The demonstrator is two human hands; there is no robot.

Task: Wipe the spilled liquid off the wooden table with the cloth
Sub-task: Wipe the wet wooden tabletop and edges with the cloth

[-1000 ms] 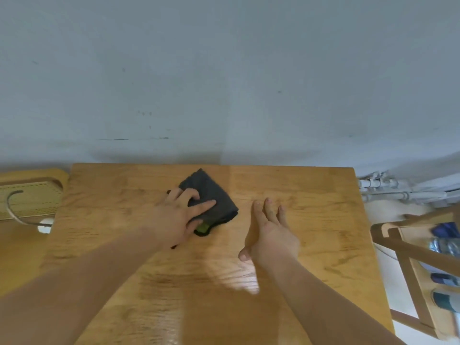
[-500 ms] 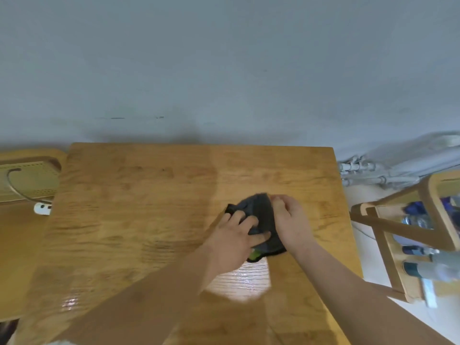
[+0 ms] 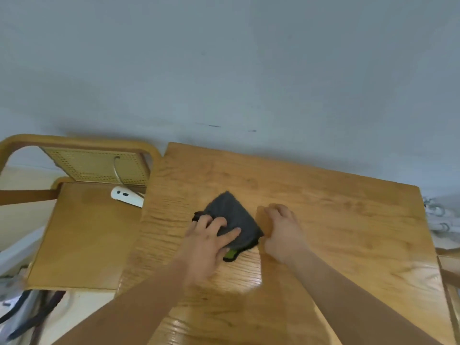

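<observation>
Where the wooden table [image 3: 336, 232] meets the grey wall, item one: a folded dark grey cloth [image 3: 231, 217] with a green patch, lying mid-table, set cornerwise with one corner towards the wall. Left hand [image 3: 211, 242]: on top of the cloth, fingers spread and pressing it down, the nearer hand for wiping. Right hand [image 3: 283, 232]: just beside the cloth's right edge, fingers tucked under, holding nothing seen. A bright sheen [image 3: 239, 277] lies on the wood nearer the person than the cloth; liquid or glare, cannot tell. Judged next stroke: towards the body.
</observation>
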